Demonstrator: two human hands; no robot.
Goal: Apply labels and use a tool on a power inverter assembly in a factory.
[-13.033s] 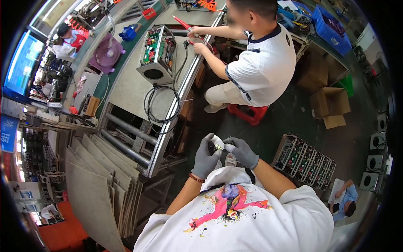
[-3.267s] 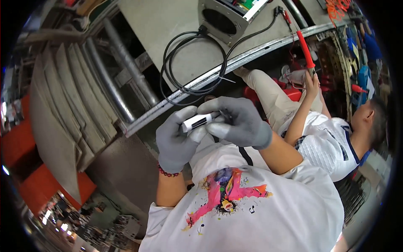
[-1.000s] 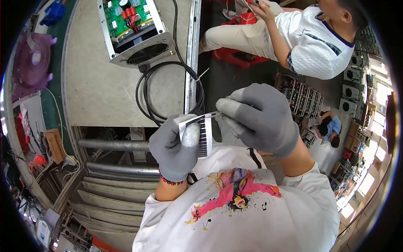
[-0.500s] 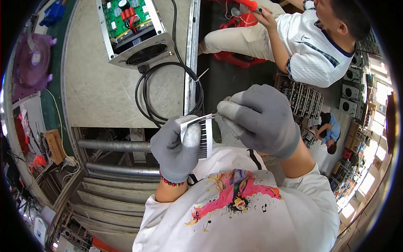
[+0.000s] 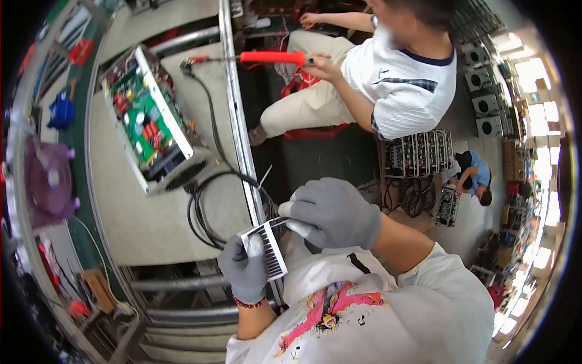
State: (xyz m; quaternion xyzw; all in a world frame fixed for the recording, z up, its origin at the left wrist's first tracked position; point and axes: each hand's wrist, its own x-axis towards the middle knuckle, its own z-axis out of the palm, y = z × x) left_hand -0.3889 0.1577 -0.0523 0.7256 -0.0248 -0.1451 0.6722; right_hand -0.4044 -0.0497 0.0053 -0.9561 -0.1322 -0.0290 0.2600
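Striped label sheet (image 5: 267, 247): small white card with black bars, held in front of the person's chest, just below the coiled black cable (image 5: 209, 209) on the table (image 5: 139, 224).

Head view: left hand (image 5: 245, 270) closed around the sheet's lower half, thumb lying on its face. Right hand (image 5: 333, 212) pinches the upper right corner, fingertips closed. Long axis runs from the left hand up toward the cable. Both hands touch it; the left carries it, the right is at the edge.
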